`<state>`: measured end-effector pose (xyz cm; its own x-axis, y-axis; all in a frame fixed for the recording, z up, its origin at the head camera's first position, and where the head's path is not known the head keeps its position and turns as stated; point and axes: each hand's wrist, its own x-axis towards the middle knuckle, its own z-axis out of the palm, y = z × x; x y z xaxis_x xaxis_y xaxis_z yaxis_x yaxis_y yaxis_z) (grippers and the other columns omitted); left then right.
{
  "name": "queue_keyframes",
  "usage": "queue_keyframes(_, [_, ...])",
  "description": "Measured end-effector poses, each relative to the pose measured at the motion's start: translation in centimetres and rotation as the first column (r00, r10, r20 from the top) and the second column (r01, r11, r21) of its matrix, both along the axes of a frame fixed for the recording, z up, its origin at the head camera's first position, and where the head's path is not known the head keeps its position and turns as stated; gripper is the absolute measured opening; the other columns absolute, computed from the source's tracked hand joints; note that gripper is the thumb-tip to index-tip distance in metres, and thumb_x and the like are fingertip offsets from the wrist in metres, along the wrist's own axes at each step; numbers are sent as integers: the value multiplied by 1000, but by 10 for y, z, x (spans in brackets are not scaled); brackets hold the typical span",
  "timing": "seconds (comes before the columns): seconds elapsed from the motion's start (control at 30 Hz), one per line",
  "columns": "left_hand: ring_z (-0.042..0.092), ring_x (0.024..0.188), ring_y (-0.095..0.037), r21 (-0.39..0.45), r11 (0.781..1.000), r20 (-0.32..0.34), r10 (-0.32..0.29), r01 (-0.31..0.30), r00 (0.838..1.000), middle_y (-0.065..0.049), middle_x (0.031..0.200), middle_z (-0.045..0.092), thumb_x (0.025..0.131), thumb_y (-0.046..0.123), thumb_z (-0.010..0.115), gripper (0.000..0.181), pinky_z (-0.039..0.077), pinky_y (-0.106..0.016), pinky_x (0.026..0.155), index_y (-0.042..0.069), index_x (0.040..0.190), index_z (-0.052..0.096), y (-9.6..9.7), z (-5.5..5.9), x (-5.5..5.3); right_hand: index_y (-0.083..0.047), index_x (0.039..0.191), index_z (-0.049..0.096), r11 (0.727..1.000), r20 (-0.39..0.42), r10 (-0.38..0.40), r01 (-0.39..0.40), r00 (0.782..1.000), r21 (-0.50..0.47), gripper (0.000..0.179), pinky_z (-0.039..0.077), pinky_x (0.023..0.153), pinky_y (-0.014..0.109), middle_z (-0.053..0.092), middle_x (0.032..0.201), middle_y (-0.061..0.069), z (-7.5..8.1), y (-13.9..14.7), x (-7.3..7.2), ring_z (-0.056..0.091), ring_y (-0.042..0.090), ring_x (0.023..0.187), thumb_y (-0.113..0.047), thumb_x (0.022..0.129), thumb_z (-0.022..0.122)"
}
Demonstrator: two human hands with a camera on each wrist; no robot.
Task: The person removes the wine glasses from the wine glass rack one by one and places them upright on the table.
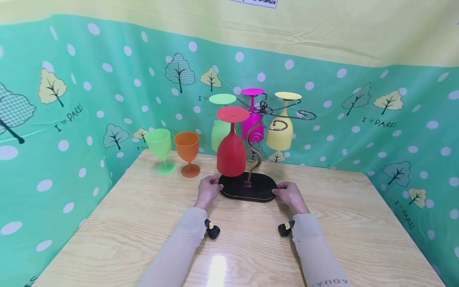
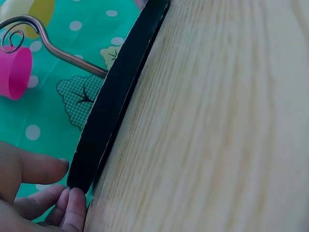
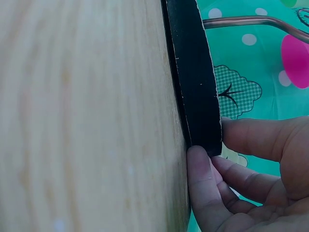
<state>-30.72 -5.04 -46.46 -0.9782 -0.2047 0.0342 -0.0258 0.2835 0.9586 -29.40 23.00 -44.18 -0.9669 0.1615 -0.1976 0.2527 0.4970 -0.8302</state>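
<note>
A wine glass rack with a curly bronze-coloured metal stem (image 1: pixel 256 156) stands on a black oval base (image 1: pixel 256 193). My left hand (image 1: pixel 208 190) grips the base's left end, thumb on top and fingertips (image 2: pixel 76 205) low against its side. At the opposite end my right hand (image 1: pixel 289 195) pinches the base the same way, its thumb (image 3: pixel 248 137) over the upper edge. Upside down on the rack hang a red goblet (image 1: pixel 231 156), a green goblet (image 1: pixel 218 133), a magenta goblet (image 1: pixel 250 124) and a yellow goblet (image 1: pixel 280 133). The red one hangs nearest me, over the base's left part.
On the wooden table (image 1: pixel 251 239), left of the rack, a light green goblet (image 1: pixel 159 144) and an orange goblet (image 1: pixel 187 146) stand upright. A green dotted cloth (image 1: pixel 322 119) with printed trees hangs behind the table and along both sides.
</note>
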Motion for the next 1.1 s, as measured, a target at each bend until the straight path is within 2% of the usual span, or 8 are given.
queue_keyframes(0.3, [60, 93, -27, -20, 1000, -23, -9, 8, 1000, -19, 100, 67, 78, -4, 69, 30, 50, -38, 86, -8, 108, 66, -1, -3, 0, 6, 118, 56, 1000, -4, 14, -14, 1000, 7, 35, 52, 76, 32, 58, 114, 22, 0, -1, 0, 64, 24, 91, -11, 89, 64])
queue_keyframes(0.5, [61, 92, -26, -29, 1000, -20, -13, 12, 1000, -18, 99, 67, 78, -4, 69, 30, 51, -38, 85, -7, 108, 66, -2, -4, -1, 9, 124, 52, 994, -11, 63, -64, 998, -88, 39, 54, 79, 33, 56, 119, 26, 1, 2, 1, 65, 26, 95, -11, 91, 62])
queue_keyframes(0.63, [61, 92, -26, -27, 999, -21, -20, 19, 1000, -18, 98, 67, 78, -4, 69, 30, 51, -38, 85, -7, 107, 67, -1, -2, 1, 12, 123, 51, 984, -38, 109, -113, 993, -140, 38, 55, 80, 36, 57, 116, 28, 9, 10, 0, 66, 29, 92, -11, 94, 58])
queue_keyframes(0.77, [61, 93, -26, -15, 1000, -19, -16, 16, 1000, -18, 98, 67, 78, -4, 69, 30, 50, -38, 85, -7, 107, 67, 0, 0, 1, 12, 128, 46, 981, -49, 121, -127, 991, -147, 40, 52, 88, 41, 54, 122, 29, 34, 22, -3, 61, 36, 101, -14, 98, 52])
queue_keyframes(0.9, [61, 91, -25, -14, 1000, -16, -17, 16, 1000, -17, 97, 67, 78, -4, 69, 29, 50, -37, 84, -7, 106, 67, 0, 0, 0, 8, 134, 42, 983, -78, 98, -109, 992, -149, 44, 48, 95, 41, 50, 127, 27, 75, 39, -9, 54, 38, 111, -20, 100, 47])
queue_keyframes(1.0, [60, 90, -25, -16, 1000, -15, -17, 17, 1000, -16, 96, 67, 77, -4, 69, 28, 51, -37, 83, -6, 105, 67, 1, -1, -1, 5, 128, 47, 987, -136, 65, -83, 989, -137, 42, 48, 95, 38, 53, 120, 21, 111, 50, -15, 54, 33, 109, -27, 100, 48])
queue_keyframes(1.1, [60, 90, -24, -22, 1000, -14, -14, 13, 1000, -16, 96, 67, 78, -4, 69, 28, 51, -36, 83, -6, 105, 67, 0, -1, -2, 1, 117, 53, 993, -219, 30, -53, 975, -103, 39, 49, 93, 37, 55, 111, 14, 144, 55, -20, 55, 27, 103, -34, 99, 48])
